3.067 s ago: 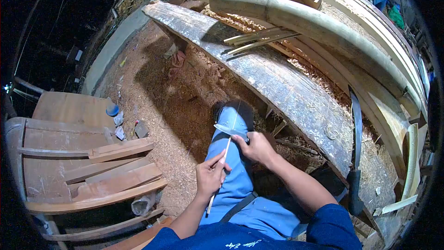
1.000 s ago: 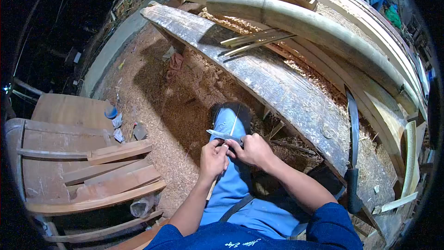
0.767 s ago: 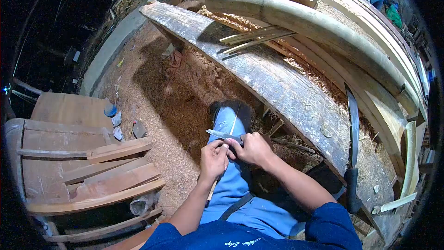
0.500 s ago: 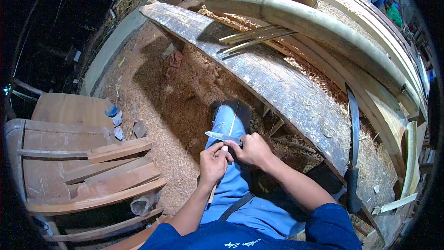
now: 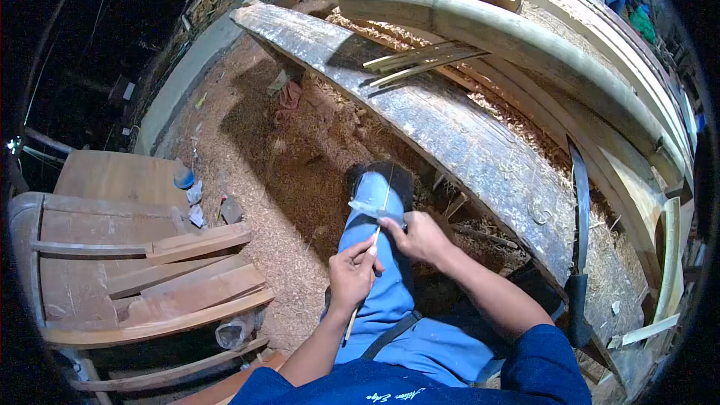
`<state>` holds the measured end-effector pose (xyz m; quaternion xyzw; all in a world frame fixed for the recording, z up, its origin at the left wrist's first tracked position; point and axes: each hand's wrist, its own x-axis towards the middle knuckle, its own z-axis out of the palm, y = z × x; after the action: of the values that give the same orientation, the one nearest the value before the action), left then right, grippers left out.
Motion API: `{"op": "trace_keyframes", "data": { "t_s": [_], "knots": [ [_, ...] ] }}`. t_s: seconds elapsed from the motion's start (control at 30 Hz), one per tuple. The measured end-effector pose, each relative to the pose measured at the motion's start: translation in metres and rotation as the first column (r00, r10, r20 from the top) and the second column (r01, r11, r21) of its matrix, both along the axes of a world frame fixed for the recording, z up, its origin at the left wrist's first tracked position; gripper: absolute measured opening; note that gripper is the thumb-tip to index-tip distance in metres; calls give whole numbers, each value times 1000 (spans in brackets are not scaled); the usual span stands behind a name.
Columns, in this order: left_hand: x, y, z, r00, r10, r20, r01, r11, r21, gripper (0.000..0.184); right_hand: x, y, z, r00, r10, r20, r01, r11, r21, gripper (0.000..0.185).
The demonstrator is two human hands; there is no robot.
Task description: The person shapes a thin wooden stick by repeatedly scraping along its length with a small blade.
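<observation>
Floor strewn with shavings, wooden seat near left, pale curb far left, weathered tabletop right, hard light throwing shadows.

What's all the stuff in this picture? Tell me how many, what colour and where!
small knife: 1, silvery blade, in the right hand
thin strip: 1, pale, in the left hand
big knife: 1, dark blade, black handle, picture's right
plank: 1, greyish, running diagonally
loose strips: several, yellowish, on the plank
bamboo pole: 1, greyish tan, beyond the plank
wood pieces: several, light brown, picture's left
blue object: 1, blue, near the wood pieces
cloth: 1, reddish, on the ground
shavings: too many to count, tan, on the ground
trousers: 1 pair, light blue, bottom middle
hands: 2, bare, above the trousers

Some things at the edges are too dark to name.
</observation>
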<state>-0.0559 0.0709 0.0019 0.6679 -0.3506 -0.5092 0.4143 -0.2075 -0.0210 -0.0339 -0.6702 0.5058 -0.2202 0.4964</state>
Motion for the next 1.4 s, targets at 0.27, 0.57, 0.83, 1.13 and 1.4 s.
{"op": "trace_keyframes", "data": {
  "t_s": [0.27, 0.57, 0.83, 1.13, 1.4],
  "knots": [
    [3, -9, 1, 1000, 11, -29, -11, 1000, 20, 24, 6, 17, -2, 979, 90, -184, -110, 989, -99, 74],
    [2, 5, -4, 995, 48, -83, -46, 999, 25, 29, 5, 8, -13, 998, -51, 38, 52, 999, -16, 64],
    [-4, 17, 8, 999, 39, -18, -39, 999, 27, 29, -3, -18, -20, 992, -117, 40, 84, 876, 475, 88],
    [5, 10, 4, 996, 84, -12, -84, 996, 2, 28, -28, -23, -47, 934, 210, -289, -82, 913, 398, 47],
    [7, -4, 13, 996, 83, -36, -82, 996, 26, 29, -27, -16, 5, 907, 46, 418, 62, 969, -241, 44]
  ]
}}
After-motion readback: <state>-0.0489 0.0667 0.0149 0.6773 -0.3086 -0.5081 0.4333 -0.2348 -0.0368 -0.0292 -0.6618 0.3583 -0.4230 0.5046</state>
